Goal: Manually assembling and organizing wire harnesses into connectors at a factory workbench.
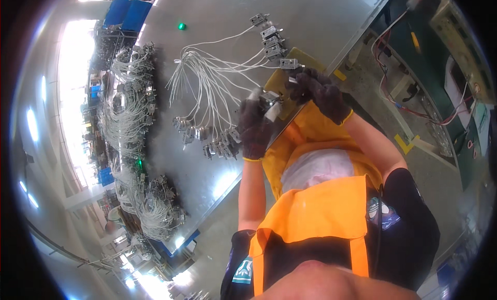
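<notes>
The left hand (pixel 254 125), gloved, grips a metal block (pixel 271 99) over the tan board (pixel 276 85) at the edge of the desk (pixel 194 178). The right hand (pixel 318 93), also gloved, pinches a small pale piece (pixel 293 80), too blurred to identify, just beside it. White wires (pixel 199 67) fan across the desk to more blocks (pixel 273 44). A wired heap (pixel 124 119) lines the desk's left side; near it sits a blue bin (pixel 126 14), its contents unclear.

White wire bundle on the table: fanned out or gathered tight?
Fanned out: the white wires converge at one spot, then spread toward separate groups of metal parts on the table.
</notes>
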`<state>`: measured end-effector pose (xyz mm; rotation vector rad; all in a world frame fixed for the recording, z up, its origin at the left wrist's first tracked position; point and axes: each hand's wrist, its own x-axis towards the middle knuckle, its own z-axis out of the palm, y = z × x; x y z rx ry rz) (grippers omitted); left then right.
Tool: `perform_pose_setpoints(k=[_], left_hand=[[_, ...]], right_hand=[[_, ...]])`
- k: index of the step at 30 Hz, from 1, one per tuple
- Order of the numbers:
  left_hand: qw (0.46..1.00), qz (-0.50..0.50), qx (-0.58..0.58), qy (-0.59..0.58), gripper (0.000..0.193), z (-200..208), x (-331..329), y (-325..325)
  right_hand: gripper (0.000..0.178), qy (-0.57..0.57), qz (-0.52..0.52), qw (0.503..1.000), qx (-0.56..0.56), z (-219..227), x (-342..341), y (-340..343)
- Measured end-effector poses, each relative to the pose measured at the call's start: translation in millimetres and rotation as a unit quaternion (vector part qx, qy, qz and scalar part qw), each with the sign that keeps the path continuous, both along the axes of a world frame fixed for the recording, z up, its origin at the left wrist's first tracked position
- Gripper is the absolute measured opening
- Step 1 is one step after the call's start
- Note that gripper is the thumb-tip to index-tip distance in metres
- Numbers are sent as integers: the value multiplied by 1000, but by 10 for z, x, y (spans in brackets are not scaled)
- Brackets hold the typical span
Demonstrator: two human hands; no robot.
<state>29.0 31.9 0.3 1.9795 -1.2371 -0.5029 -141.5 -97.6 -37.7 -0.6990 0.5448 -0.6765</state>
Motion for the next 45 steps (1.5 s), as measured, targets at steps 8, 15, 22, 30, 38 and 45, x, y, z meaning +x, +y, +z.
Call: perform_pose_setpoints(k=[8, 15, 22, 30, 38, 45], left_hand=[[990, -47, 5, -136, 58, 99, -91, -43], [985, -93, -4, -143, 56, 68, 23, -79], [990, -19, -56, -128, 49, 25, -130, -195], [994, -10, -13, -110, 46, 52, -155, -190], [996, 16, 86, -2, 62, 135, -168, -83], [985, 15, -75, 155, 55, -223, -28, 15]], right_hand=[[26, 106, 26, 986, -128, 33, -263, 422], [25, 182, 89, 961, -186, 24, -262, 593], [32, 173, -165, 681, -692, 49, -30, 406], [24, 112, 49, 948, -295, -170, -82, 445], [25, -124, 110, 950, 265, -334, -90, 576], [22, 69, -83, 909, -402, -332, -83, 43]])
